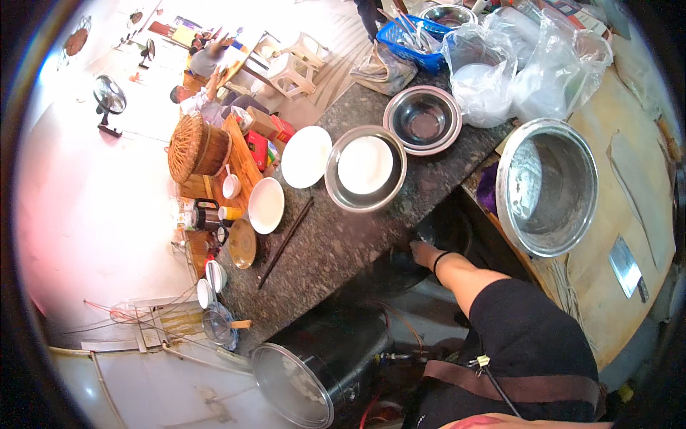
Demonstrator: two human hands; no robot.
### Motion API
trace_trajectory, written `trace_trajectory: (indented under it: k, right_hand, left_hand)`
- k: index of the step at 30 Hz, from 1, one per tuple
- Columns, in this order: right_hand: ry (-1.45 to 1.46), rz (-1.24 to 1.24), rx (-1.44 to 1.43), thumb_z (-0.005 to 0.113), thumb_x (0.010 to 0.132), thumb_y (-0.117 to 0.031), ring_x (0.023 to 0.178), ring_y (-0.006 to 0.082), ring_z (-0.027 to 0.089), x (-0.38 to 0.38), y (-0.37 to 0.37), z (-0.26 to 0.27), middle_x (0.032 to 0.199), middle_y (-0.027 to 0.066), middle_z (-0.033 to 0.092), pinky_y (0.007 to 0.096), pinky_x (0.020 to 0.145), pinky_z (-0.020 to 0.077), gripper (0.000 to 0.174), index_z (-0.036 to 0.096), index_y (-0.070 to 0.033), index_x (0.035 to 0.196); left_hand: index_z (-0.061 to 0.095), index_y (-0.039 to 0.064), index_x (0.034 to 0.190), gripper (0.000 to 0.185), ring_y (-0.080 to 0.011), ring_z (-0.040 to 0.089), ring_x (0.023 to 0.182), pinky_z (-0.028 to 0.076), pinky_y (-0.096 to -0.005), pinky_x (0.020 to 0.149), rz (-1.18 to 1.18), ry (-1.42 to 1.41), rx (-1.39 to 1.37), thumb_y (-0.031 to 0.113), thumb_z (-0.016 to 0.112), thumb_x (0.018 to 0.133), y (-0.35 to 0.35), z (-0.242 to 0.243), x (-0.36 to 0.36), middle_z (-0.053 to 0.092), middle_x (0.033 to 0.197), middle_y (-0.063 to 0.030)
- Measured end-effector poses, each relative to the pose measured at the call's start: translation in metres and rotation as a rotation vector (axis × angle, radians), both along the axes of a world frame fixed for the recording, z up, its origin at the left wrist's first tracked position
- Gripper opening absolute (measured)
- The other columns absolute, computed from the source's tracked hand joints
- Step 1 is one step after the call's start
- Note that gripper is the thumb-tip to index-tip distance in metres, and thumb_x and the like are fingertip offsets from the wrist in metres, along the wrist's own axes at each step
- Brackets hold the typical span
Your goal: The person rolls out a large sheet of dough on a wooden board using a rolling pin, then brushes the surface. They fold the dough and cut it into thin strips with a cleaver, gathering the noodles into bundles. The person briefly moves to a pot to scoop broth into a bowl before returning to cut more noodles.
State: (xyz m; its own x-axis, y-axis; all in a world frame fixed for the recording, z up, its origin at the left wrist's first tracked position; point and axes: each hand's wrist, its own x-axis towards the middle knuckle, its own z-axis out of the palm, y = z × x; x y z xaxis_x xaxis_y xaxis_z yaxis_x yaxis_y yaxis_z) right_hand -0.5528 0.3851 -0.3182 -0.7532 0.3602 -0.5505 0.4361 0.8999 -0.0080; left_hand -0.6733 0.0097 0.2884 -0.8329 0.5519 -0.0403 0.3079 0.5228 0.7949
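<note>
My right hand [425, 254], with a dark band around its wrist, reaches down into the shadowed space between the granite counter [343, 252] and the wooden work board [605, 332]. A dark round container [453, 233] lies beneath it. Shadow hides the fingers, so what they touch or hold is unclear. My left hand is out of view. Beside the arm, on the board, stands a large metal basin [563, 214]. On the counter nearby are a metal bowl [396, 185] with a white dish [365, 164] in it and a dark stick [285, 242].
A cleaver [625, 267] lies on the board. Clear plastic bags [541, 80] and a blue basket [410, 45] crowd the counter's far end. Plates [306, 157] line its outer edge. A large metal pot [343, 359] stands below. Two people sit at tables beyond.
</note>
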Motion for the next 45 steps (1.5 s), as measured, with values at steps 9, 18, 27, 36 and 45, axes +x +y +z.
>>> trace_trajectory:
  k: [9,18,27,36,45]
  right_hand:
    - [-0.141,0.05,0.155,0.053,0.1,-0.025,0.133,0.0293,0.051,0.045,0.023,0.037,0.142,0.0089,0.06,0.0431,0.113,0.036,0.039,0.067,-0.01,0.134]
    - [0.268,-0.386,-0.489,0.068,0.082,-0.011,0.112,0.0408,0.065,0.066,-0.153,0.145,0.117,0.0207,0.07,0.056,0.086,0.0531,0.032,0.075,-0.006,0.113]
    - [0.637,-0.688,-0.622,0.058,0.096,-0.026,0.121,0.0348,0.06,0.192,-0.279,0.291,0.126,0.0149,0.066,0.0454,0.101,0.0485,0.038,0.064,-0.009,0.129]
    - [0.959,-1.538,-0.148,0.061,0.097,-0.029,0.113,0.0337,0.063,0.402,-0.465,0.389,0.117,0.0147,0.069,0.0438,0.097,0.0501,0.033,0.067,-0.008,0.122]
    - [0.888,-1.843,0.121,0.064,0.095,-0.024,0.107,0.0341,0.065,0.563,-0.625,0.392,0.117,0.018,0.066,0.0433,0.093,0.0524,0.034,0.066,-0.004,0.122]
  left_hand:
    - [0.056,-0.005,0.13,0.032,-0.0244,0.064,0.104,0.053,-0.0381,0.093,-0.006,0.02,-0.017,0.011,0.059,0.102,-0.008,0.025,0.027,0.066,0.119,-0.0194]
    - [0.057,-0.004,0.132,0.034,-0.0228,0.064,0.106,0.051,-0.0343,0.096,-0.166,-0.144,0.25,0.002,0.059,0.099,-0.004,0.001,0.022,0.067,0.117,-0.0159]
    - [0.047,0.002,0.147,0.051,-0.0191,0.053,0.125,0.039,-0.0337,0.107,-0.671,-0.214,0.325,0.003,0.059,0.097,0.051,-0.061,0.062,0.055,0.14,-0.0113]
    - [0.059,0.002,0.135,0.047,-0.0305,0.049,0.134,0.034,-0.0422,0.116,-1.426,-0.021,0.237,0.006,0.067,0.089,0.039,-0.092,0.225,0.056,0.142,-0.0164]
    - [0.046,0.006,0.147,0.068,-0.0368,0.046,0.135,0.036,-0.0462,0.115,-1.539,-0.61,-0.061,0.014,0.075,0.086,0.014,-0.229,0.488,0.047,0.149,-0.0196]
